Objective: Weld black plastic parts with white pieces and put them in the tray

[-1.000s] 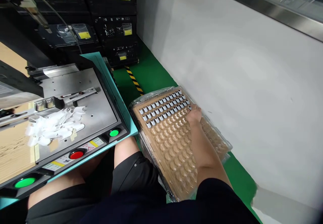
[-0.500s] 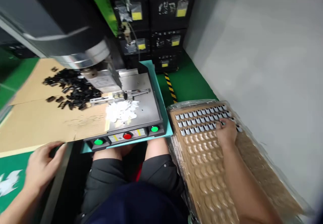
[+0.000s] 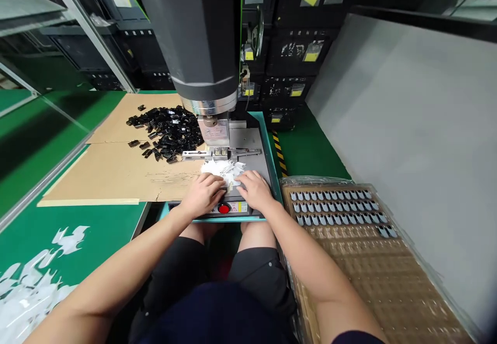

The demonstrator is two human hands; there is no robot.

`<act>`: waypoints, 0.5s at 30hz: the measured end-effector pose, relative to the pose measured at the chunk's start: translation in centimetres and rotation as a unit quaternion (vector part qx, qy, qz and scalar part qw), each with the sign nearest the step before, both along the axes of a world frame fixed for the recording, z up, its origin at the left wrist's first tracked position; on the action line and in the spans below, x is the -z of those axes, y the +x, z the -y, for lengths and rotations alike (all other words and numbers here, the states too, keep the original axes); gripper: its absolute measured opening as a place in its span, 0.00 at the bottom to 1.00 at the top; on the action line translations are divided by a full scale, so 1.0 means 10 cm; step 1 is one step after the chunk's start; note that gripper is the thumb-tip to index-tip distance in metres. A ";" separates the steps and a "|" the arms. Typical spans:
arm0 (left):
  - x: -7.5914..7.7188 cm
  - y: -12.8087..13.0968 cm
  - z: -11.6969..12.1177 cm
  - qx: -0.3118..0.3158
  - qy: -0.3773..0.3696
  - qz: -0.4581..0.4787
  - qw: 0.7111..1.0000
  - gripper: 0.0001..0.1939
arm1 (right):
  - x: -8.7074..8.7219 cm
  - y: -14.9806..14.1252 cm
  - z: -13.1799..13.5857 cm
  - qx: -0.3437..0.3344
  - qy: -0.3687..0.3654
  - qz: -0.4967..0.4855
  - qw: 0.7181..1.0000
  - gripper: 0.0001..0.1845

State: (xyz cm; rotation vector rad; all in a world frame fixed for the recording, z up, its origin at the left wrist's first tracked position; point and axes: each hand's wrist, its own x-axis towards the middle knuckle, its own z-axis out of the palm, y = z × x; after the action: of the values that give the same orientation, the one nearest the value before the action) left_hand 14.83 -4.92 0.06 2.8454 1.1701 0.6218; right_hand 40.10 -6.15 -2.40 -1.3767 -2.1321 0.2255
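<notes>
My left hand [image 3: 204,193] lies palm down over the left front edge of the machine base [image 3: 249,139]. Its fingers reach toward a heap of thin white film pieces [image 3: 222,168], with nothing visible in them. On the other side of the heap, my right hand [image 3: 256,190] rests the same way, fingers stretched and slightly bent. Between the hands shows a red button [image 3: 224,208]; the green buttons on either side are hidden under them. Just behind the heap stands a small metal fixture [image 3: 221,152], below the press head [image 3: 213,129].
Black plastic parts [image 3: 171,129] are piled on cardboard [image 3: 97,178] at the left. A tray [image 3: 349,261] at the right holds rows of grey-and-black pieces [image 3: 334,207]. White scraps [image 3: 34,282] lie on the green surface. Black bins [image 3: 295,54] stand behind, beside a grey panel [image 3: 419,101].
My right hand has left the tray and come to the machine's front edge. My left hand has moved from the cardboard edge to the machine. The head view has turned left.
</notes>
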 end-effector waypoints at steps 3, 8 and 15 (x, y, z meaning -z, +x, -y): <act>0.03 0.04 -0.13 -0.004 -0.001 -0.013 1.000 0.15 | 0.06 -0.06 -0.09 0.016 0.000 0.012 1.000 0.13; 0.03 -0.02 -0.29 -0.009 -0.006 -0.004 1.000 0.15 | 0.10 -0.09 -0.12 0.050 0.011 0.008 0.999 0.13; -0.01 -0.04 -0.37 0.006 -0.005 -0.002 1.000 0.15 | 0.01 -0.15 0.00 0.060 0.037 -0.015 0.997 0.16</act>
State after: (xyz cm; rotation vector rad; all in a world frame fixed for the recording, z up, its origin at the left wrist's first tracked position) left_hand 14.46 -1.26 0.18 2.8441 1.1513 0.6074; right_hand 38.60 -6.15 -2.55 -1.4439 -2.0040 0.1179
